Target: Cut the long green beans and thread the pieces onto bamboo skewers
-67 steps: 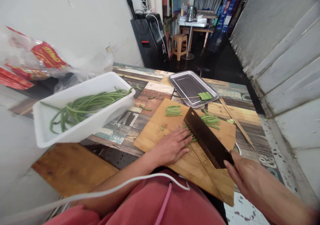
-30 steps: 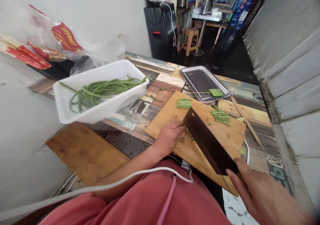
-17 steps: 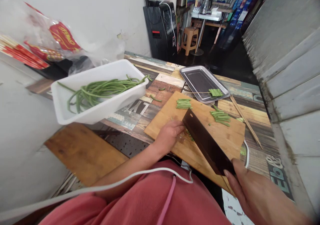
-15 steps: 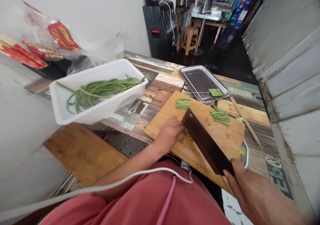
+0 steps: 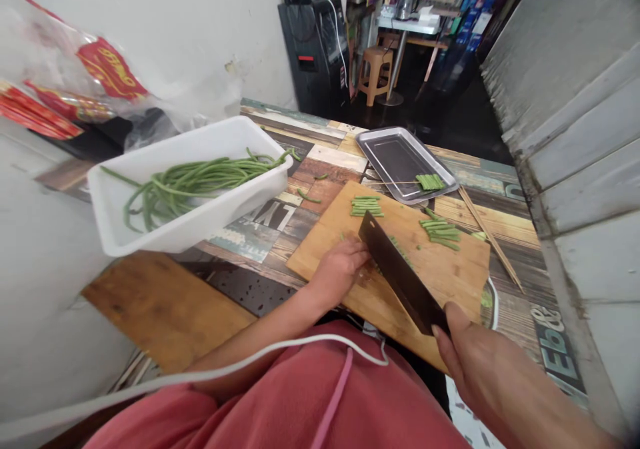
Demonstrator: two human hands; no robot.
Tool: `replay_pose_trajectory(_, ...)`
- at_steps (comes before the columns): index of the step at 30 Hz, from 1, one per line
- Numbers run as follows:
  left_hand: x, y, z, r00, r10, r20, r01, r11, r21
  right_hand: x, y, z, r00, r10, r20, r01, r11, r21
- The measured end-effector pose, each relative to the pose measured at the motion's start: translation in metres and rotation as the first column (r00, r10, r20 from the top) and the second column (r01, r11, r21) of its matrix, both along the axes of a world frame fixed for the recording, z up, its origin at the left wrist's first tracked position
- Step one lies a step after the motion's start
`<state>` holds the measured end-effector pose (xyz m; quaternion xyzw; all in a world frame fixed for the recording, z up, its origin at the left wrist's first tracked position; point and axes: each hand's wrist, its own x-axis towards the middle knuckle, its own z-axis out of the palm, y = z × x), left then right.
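1. The right hand has its fingers wrapped around the handle of a dark, rectangular metal cleaver, slanting over a tan wooden cutting board.
2. The left hand curls beside the blade; whether its fingers grip anything cannot be told.
3. Short green bean pieces lie on the board, beyond the cleaver.

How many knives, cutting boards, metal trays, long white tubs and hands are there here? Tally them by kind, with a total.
Knife: 1
Cutting board: 1
Metal tray: 1
Long white tub: 1
Hands: 2 (left hand and right hand)
Total: 6
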<state>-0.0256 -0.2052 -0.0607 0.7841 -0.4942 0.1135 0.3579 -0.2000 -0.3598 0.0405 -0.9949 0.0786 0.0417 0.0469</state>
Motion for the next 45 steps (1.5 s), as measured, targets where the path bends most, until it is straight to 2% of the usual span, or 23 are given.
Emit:
replay_pose_trajectory(4, -0.008, -0.001, 0.007, 0.999, -0.012, -0.035, 0.012, 1.000, 0.010, 0.015, 0.007, 0.010, 0.986, 0.066, -0.153, -0.070, 0.997, -0.021)
replay_pose_trajectory(9, -0.028, -0.002, 0.009, 0.994, 0.057, -0.092, -0.057, 0.998, 0.003, 0.022, 0.023, 0.017, 0.987, 0.057, -0.153, -0.071, 0.994, -0.084)
replay_pose_trajectory(11, -0.033, -0.002, 0.005, 0.994, 0.083, -0.077, -0.081, 0.996, 0.027, 0.013, 0.030, 0.015, 0.995, 0.066, -0.078, -0.077, 0.987, -0.141)
replay_pose_trajectory(13, -0.035, -0.003, 0.002, 0.991, 0.121, -0.060, -0.118, 0.992, 0.052, -0.001, 0.033, 0.012, 0.991, 0.101, 0.090, -0.085, 0.981, -0.172)
replay_pose_trajectory(16, -0.035, -0.004, 0.001, 0.984, 0.171, -0.055, -0.168, 0.985, 0.049, -0.021, 0.025, 0.013, 0.945, 0.113, 0.306, -0.059, 0.982, -0.180)
replay_pose_trajectory(21, -0.034, -0.008, 0.006, 0.999, 0.043, 0.008, -0.043, 0.999, 0.032, -0.035, -0.018, 0.021, 0.932, -0.036, 0.360, 0.152, 0.942, -0.299)
replay_pose_trajectory(24, -0.030, -0.005, 0.005, 1.000, 0.002, -0.004, -0.002, 1.000, 0.012, -0.038, -0.040, 0.013, 0.938, -0.144, 0.317, 0.243, 0.923, -0.299)
replay_pose_trajectory(27, -0.013, 0.003, 0.001, 0.999, 0.041, -0.013, -0.041, 0.999, 0.003, -0.041, -0.051, -0.004, 0.933, -0.216, 0.289, 0.295, 0.918, -0.266)
replay_pose_trajectory(31, 0.025, 0.016, 0.003, 0.994, 0.101, 0.039, -0.104, 0.991, 0.090, -0.040, -0.055, -0.024, 0.894, -0.267, 0.359, 0.358, 0.909, -0.215)
replay_pose_trajectory(34, 0.042, 0.021, 0.011, 0.992, 0.099, 0.083, -0.110, 0.982, 0.151, -0.035, -0.055, -0.030, 0.883, -0.294, 0.366, 0.378, 0.908, -0.182)
replay_pose_trajectory(36, 0.037, 0.021, 0.015, 0.994, 0.057, 0.099, -0.071, 0.986, 0.153, -0.032, -0.055, -0.031, 0.878, -0.298, 0.373, 0.383, 0.906, -0.178)
replay_pose_trajectory(40, 0.007, 0.009, 0.018, 0.988, -0.124, 0.093, 0.108, 0.981, 0.162, -0.029, -0.054, -0.034, 0.883, -0.276, 0.380, 0.365, 0.912, -0.185)
replay_pose_trajectory(42, -0.003, 0.003, 0.017, 0.990, -0.127, 0.067, 0.112, 0.975, 0.193, -0.029, -0.054, -0.036, 0.887, -0.277, 0.368, 0.368, 0.907, -0.204)
replay_pose_trajectory(45, -0.004, -0.004, 0.016, 0.999, -0.049, 0.019, 0.044, 0.973, 0.228, -0.032, -0.056, -0.041, 0.892, -0.286, 0.350, 0.390, 0.878, -0.277)
